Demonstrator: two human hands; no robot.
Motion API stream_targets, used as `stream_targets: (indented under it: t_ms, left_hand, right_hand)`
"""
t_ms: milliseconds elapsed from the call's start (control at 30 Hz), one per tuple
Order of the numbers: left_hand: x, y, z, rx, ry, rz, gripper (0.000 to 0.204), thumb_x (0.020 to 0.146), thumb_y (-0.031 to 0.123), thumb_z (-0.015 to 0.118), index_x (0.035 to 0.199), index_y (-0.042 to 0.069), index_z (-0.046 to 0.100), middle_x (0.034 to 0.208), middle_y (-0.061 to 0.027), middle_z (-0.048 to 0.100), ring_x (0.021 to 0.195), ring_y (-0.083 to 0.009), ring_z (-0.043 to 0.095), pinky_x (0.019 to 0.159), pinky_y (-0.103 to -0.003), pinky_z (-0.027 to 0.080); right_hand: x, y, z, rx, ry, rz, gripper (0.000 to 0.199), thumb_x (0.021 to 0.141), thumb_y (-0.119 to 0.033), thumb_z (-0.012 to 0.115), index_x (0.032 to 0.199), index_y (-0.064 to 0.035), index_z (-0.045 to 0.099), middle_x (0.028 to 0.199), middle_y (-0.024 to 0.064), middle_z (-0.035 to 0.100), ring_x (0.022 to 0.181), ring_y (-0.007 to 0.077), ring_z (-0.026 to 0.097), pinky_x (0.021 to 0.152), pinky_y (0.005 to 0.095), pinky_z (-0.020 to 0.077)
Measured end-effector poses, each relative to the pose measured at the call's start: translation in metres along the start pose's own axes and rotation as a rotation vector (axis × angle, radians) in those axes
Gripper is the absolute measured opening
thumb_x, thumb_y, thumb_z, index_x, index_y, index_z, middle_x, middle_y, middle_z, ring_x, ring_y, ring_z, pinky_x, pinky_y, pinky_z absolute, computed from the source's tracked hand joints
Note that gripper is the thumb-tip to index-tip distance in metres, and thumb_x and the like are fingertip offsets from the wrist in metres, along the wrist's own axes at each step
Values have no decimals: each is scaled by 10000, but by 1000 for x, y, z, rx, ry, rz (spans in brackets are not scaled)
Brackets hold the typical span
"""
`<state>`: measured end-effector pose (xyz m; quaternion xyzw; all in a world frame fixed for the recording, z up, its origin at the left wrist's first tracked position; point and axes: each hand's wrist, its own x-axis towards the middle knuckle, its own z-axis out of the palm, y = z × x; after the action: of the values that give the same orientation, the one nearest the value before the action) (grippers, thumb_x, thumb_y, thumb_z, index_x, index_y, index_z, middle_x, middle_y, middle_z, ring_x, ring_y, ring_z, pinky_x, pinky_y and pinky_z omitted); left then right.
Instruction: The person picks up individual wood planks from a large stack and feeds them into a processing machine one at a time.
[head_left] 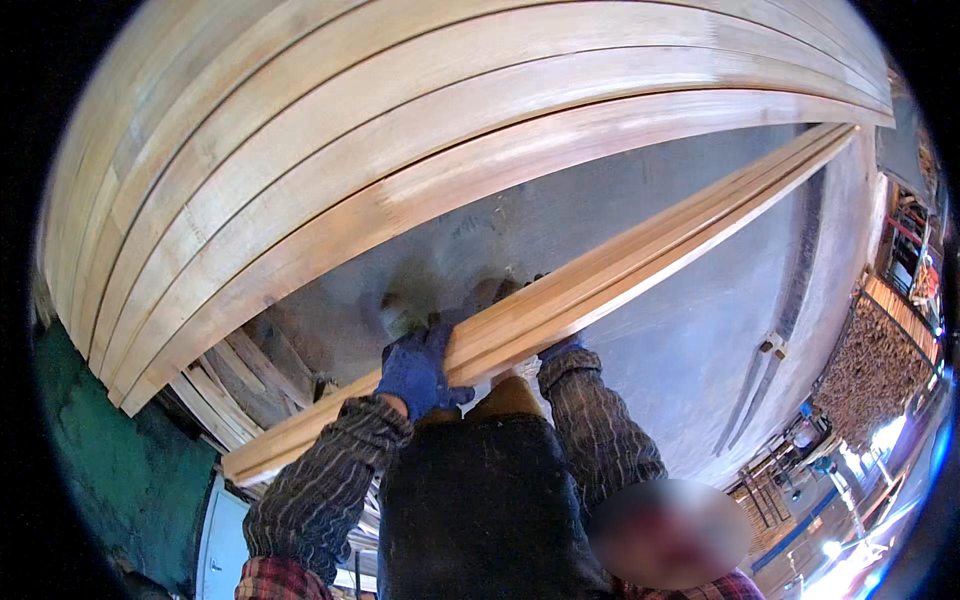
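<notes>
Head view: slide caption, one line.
Blue-gloved left hand and partly hidden right hand holding long wooden boards aslant, rows of pale planks ahead.

one fisheye view, from the head down

the left camera of a head-worn pair looked steeply down and forward, upright and unmirrored. a dark cloth apron (pixel 470 510) lay close beneath it at bottom centre; the blue-gloved left hand (pixel 415 370) and blue-gloved right hand (pixel 560 347) sat near, just below mid-frame. long pale wooden strips (pixel 610 265) ran away toward the upper right, and broad pale timber planks (pixel 440 125) bowed across the top.
</notes>
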<state>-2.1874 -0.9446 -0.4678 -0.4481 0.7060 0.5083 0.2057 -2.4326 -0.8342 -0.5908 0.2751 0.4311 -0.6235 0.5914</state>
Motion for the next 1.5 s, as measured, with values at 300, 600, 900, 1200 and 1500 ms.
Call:
stream_targets:
  t_ms: [300, 600, 900, 1200, 1500]
  left_hand:
    - [-57, 46, -54, -143, -114, 76, 1150, 585, 651, 836, 1415, -30, 424, 1323, -281, 536, 1199, -436, 541, 1044, -532, 402]
    - [-97, 91, -68, -86, -183, 74, 1230, 565, 769, 788, 1426, -23, 408, 1319, -273, 534, 1213, -447, 525, 1048, -512, 416]
    - [-175, 144, -87, -50, 2, 122, 1114, 622, 613, 834, 1417, -18, 376, 1169, -279, 591, 1038, -428, 607, 879, -506, 501]
    - [-378, 137, -87, 245, 229, 27, 1066, 705, 574, 767, 1523, 87, 289, 1351, -233, 525, 1177, -458, 529, 1014, -565, 424]
    - [-490, 62, -135, 409, 338, -41, 960, 737, 516, 736, 1502, 104, 330, 1309, -228, 548, 1184, -442, 530, 994, -567, 433]
  right_hand:
    - [-55, -16, 52, 73, -139, -17, 920, 869, -778, 389, 1514, -124, 336, 1430, 164, 489, 1266, 350, 514, 1061, 540, 435]
    - [-100, -17, 97, 193, -301, -77, 983, 843, -808, 411, 1516, -97, 333, 1403, 192, 509, 1240, 361, 539, 1052, 536, 453]
    - [-130, -164, 94, 57, -160, -511, 1225, 672, -965, 406, 1494, -57, 372, 1339, 248, 549, 1170, 395, 594, 1029, 546, 484]
    - [-249, -113, 153, 125, -198, -370, 1174, 661, -904, 565, 1429, -23, 454, 1305, 191, 591, 1145, 346, 615, 957, 495, 539]
    - [-360, 33, 182, 507, -425, -247, 908, 786, -694, 683, 1427, -86, 478, 1300, 184, 605, 1165, 386, 591, 990, 582, 496]
